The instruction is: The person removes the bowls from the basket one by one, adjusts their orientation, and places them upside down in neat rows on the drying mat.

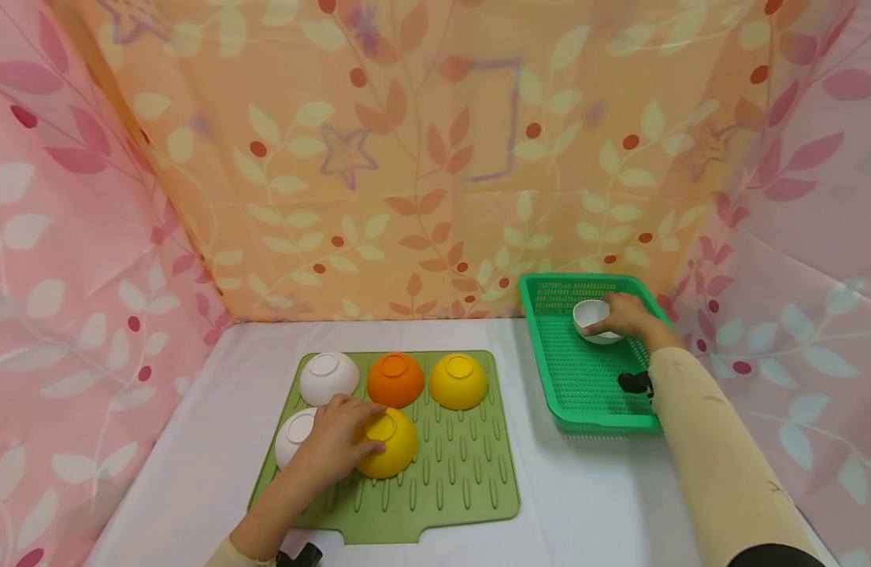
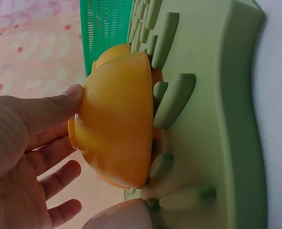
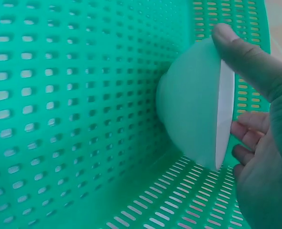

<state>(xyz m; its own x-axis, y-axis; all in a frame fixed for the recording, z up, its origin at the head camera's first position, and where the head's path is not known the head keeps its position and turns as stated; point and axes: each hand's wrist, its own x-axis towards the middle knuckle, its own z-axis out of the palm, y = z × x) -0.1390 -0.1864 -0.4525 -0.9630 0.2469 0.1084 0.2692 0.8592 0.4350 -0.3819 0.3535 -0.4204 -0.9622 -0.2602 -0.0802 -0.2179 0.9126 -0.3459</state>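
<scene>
On the green drying mat (image 1: 464,496), several bowls stand upside down. My left hand (image 1: 336,437) is over the front yellow bowl (image 1: 396,453), thumb and index finger at either side of its foot ring; in the left wrist view the other fingers hang loosely curled beside this yellow bowl (image 2: 117,119). Inside the green basket (image 1: 542,370), my right hand (image 1: 630,316) holds a white bowl (image 1: 590,315) that faces up. The right wrist view has the thumb over the rim of that white bowl (image 3: 193,105), while the remaining fingers are partly hidden behind the rim.
Behind the front row are a white bowl (image 1: 329,379), an orange bowl (image 1: 395,380) and another yellow bowl (image 1: 458,382). A second white bowl (image 1: 294,441) is partly covered by my left hand. Patterned cloth (image 1: 435,157) walls in the white-covered table (image 1: 570,488).
</scene>
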